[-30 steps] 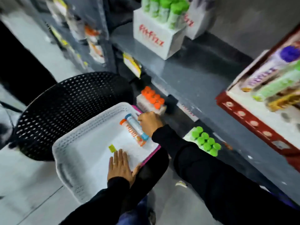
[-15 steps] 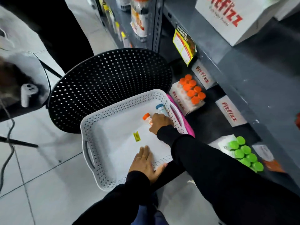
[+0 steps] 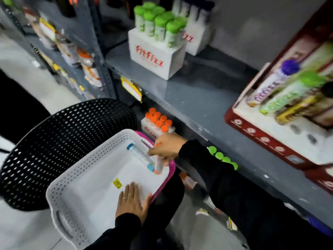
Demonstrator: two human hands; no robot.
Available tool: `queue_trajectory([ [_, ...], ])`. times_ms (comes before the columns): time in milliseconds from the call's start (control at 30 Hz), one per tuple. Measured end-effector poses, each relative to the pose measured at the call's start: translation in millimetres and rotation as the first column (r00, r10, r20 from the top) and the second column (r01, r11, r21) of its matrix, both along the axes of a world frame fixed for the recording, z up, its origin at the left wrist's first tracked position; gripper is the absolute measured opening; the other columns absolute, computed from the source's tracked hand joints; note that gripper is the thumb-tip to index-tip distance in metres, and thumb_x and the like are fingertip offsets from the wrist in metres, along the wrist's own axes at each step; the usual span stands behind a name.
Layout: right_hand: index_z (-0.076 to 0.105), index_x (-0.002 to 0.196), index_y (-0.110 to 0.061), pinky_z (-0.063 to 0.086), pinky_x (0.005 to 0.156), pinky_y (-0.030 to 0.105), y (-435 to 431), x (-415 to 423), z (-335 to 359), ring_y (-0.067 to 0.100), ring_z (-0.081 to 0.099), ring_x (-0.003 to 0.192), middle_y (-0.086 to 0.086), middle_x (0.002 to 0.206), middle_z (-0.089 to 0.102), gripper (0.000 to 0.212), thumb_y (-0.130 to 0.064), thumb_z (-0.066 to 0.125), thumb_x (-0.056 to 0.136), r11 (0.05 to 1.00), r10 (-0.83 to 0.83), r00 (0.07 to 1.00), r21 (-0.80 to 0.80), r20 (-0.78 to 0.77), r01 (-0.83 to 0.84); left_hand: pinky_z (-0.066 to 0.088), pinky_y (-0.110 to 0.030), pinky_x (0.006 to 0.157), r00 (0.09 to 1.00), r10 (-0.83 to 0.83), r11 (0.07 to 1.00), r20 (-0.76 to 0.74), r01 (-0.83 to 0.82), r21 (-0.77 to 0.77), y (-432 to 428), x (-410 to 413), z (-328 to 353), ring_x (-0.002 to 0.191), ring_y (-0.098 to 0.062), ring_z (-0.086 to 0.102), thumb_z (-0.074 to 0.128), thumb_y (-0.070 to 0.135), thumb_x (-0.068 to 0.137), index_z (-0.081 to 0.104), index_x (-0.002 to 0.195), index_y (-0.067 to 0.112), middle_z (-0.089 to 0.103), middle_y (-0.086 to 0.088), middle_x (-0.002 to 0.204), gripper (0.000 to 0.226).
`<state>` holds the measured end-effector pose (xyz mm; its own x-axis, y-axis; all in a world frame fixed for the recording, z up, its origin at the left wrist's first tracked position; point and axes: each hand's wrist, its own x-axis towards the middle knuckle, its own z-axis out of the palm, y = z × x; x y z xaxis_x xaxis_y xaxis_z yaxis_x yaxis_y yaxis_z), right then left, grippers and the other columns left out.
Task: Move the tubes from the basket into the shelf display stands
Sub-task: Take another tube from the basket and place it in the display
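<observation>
- Right hand [image 3: 166, 147]: your fingers are closed around the orange-capped white tube [image 3: 158, 164], held just above the white perforated plastic basket [image 3: 75, 179]. A loose grip could drop it.
- Blue-capped clear tube [image 3: 139, 156]: lies in the basket; you could knock it.
- Left hand [image 3: 132, 201]: flat, open, empty, steadying the basket floor.

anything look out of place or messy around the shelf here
Yes: small packets and a slip of paper lie loose on the floor under the lower shelf, and a stray yellow sticker sits in the white basket.

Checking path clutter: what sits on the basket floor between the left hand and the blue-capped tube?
In the head view, only a small yellow sticker lies between the left hand and the blue-capped tube; the rest of that white basket floor is bare.
</observation>
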<state>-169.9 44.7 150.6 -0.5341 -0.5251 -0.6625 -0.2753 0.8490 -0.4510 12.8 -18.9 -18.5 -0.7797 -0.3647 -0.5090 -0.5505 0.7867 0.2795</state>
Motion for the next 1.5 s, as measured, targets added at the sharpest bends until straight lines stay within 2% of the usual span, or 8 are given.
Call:
queue_trajectory([
  [67,0.058,0.064,-0.009,0.035,0.047,0.018,19.9,-0.9,30.1,0.024,0.053,0.06,0.012,0.067,0.063,0.032,-0.026,0.052,0.09,1.0,0.007,0.992,0.015,-0.124,-0.005,0.005,-0.037,0.12,0.995,0.039,0.998,-0.089,-0.042,-0.042,2.0,-15.2,8.9,0.145,-0.022,0.004,-0.015,0.071,0.064,0.011,0.146,0.007,0.007,-0.009,0.157,0.108],
  [200,0.042,0.045,-0.011,0.028,0.041,0.017,64.5,2.2,89.3,0.019,0.043,0.047,0.003,0.028,0.046,0.041,-0.024,0.062,0.078,0.998,0.0,0.906,0.055,-0.423,0.025,0.034,-0.052,0.107,0.904,-0.045,0.992,-0.425,-0.01,-0.126,5.8,-76.0,35.1,0.13,-0.042,0.038,0.0,0.058,0.09,0.042,0.13,-0.011,0.043,-0.029,0.138,0.09],
  [367,0.073,0.08,-0.008,0.039,0.049,0.026,116.0,13.4,152.9,0.024,0.056,0.068,0.012,0.075,0.071,0.013,-0.019,0.068,0.076,0.997,-0.009,0.825,0.061,-0.565,0.052,0.004,-0.035,0.114,0.68,-0.311,0.945,-0.664,0.148,-0.292,35.2,-149.1,100.9,0.131,-0.034,0.025,0.011,0.043,0.095,0.035,0.132,-0.006,0.042,-0.029,0.139,0.066],
  [467,0.074,0.101,-0.014,0.052,0.07,0.027,145.0,20.0,175.9,0.022,0.066,0.088,0.006,0.096,0.076,0.027,-0.009,0.065,0.076,0.996,-0.074,0.814,-0.001,-0.576,0.09,0.002,-0.033,0.113,0.609,-0.443,0.894,-0.657,0.246,-0.375,57.9,-173.5,128.4,0.132,-0.035,0.033,0.025,0.04,0.091,0.043,0.128,-0.006,0.045,-0.026,0.138,0.062],
  [567,0.075,0.096,-0.014,0.042,0.058,0.023,168.9,25.1,189.3,0.019,0.059,0.075,0.002,0.083,0.068,0.019,-0.018,0.065,0.08,0.989,-0.143,0.798,-0.055,-0.586,0.137,0.009,-0.036,0.11,0.608,-0.485,0.874,-0.628,0.317,-0.369,77.2,-189.0,142.0,0.126,-0.039,0.046,0.019,0.048,0.09,0.05,0.125,-0.007,0.049,-0.024,0.135,0.072],
  [700,0.073,0.102,-0.004,0.039,0.061,0.024,198.6,29.5,198.7,0.015,0.051,0.072,0.012,0.091,0.07,0.022,-0.014,0.06,0.088,0.967,-0.244,0.768,-0.082,-0.593,0.243,0.004,-0.035,0.117,0.667,-0.515,0.856,-0.538,0.372,-0.358,98.4,-195.4,145.3,0.144,-0.028,0.014,-0.008,0.061,0.074,0.022,0.143,0.001,0.02,-0.015,0.154,0.097],
  [1067,0.073,0.109,-0.017,0.052,0.097,0.039,254.4,28.4,212.9,0.025,0.058,0.116,0.009,0.124,0.064,0.032,0.003,0.059,0.088,0.841,-0.432,0.475,-0.153,-0.767,0.518,0.002,-0.037,0.119,0.733,-0.488,0.866,-0.474,0.342,-0.364,109.8,-189.3,147.2,0.145,-0.025,0.005,0.02,0.047,0.096,0.012,0.145,0.003,0.01,-0.011,0.157,0.066],
  [1500,0.066,0.113,-0.003,0.054,0.09,0.041,257.0,18.8,191.3,0.036,0.062,0.107,0.021,0.116,0.065,0.034,0.01,0.048,0.088,0.788,-0.35,0.313,-0.098,-0.883,0.607,-0.001,-0.035,0.119,0.738,-0.496,0.864,-0.457,0.367,-0.345,106.1,-187.0,149.1,0.145,-0.023,0.001,0.017,0.048,0.096,0.009,0.146,0.006,0.006,-0.009,0.158,0.067],
])
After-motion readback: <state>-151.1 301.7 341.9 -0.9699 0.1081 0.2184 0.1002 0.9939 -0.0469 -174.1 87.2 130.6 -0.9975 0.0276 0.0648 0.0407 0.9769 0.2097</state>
